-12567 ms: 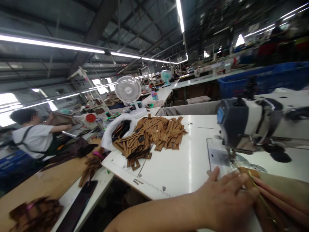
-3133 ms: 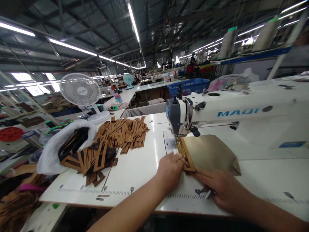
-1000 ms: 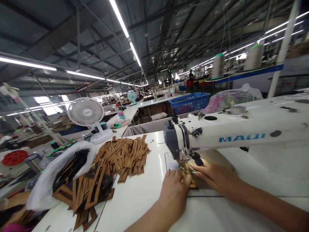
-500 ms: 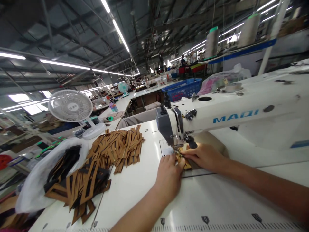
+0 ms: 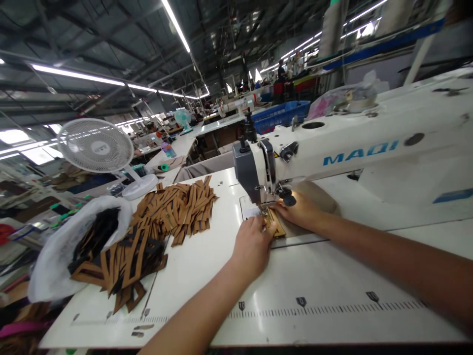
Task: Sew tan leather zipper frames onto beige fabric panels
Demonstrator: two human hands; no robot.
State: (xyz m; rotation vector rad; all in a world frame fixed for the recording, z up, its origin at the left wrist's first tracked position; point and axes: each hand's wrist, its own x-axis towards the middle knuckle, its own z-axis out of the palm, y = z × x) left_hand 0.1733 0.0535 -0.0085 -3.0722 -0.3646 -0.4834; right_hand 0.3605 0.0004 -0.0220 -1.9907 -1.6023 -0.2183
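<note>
At the white sewing machine (image 5: 332, 153), a brown frame-like piece (image 5: 280, 230) lies beneath the presser foot (image 5: 263, 209) on beige fabric (image 5: 320, 194). My left hand (image 5: 253, 249) has its fingers curled at the piece's left edge, with the thumb against its near end. Bent in a closed grip, my right hand (image 5: 301, 212) is at its right side, close to the needle area. The machine head partly hides those right fingertips and the far end of the piece.
Left on the white table (image 5: 207, 276) lies a heap of brown strips (image 5: 177, 207), with loop-shaped pieces (image 5: 129, 266) beside an open white bag (image 5: 48, 271) of dark pieces. A white fan (image 5: 98, 148) stands behind. A blue basket (image 5: 284, 116) is beyond the machine. People work far off.
The view has tipped downward, showing more of the table's front edge. Both hands stay at the brown piece; my right fingers are now farther back along it.
</note>
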